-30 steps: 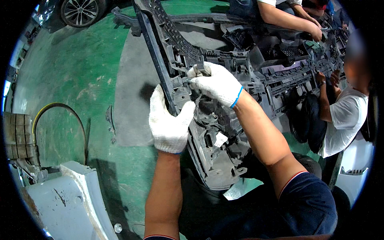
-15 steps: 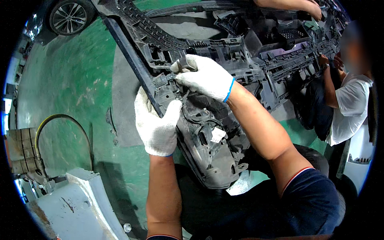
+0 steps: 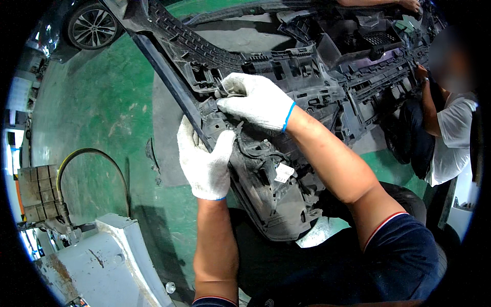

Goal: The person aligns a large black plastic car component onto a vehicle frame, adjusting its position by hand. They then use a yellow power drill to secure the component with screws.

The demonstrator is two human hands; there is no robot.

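Observation:
A large black car bumper (image 3: 279, 215) lies with its ribbed inner side toward me. My left hand (image 3: 207, 166), in a white knit glove, wraps round its long narrow edge, thumb on the inner side and fingers beyond the rim. Just above it, my right hand (image 3: 258, 100), gloved alike with a blue cuff, is closed in a pinch against the bumper's clips and brackets. A bit of grey shows at its fingertips, too small and covered to name. Beside my hands, dark wiring (image 3: 250, 151) and a white tag (image 3: 284, 173) sit on the bumper.
A co-worker in a white shirt (image 3: 452, 135) crouches at the bumper's right part; another person's arm (image 3: 378, 3) reaches in at the top. A grey-blue body panel (image 3: 97, 261) and a curved hose (image 3: 92, 151) stand at lower left. A car wheel (image 3: 94, 26) is at upper left.
The view has shifted slightly, moving the scene right. My right hand has edged left along the bumper, and the grey piece at its fingertips shows less. My left hand keeps its hold.

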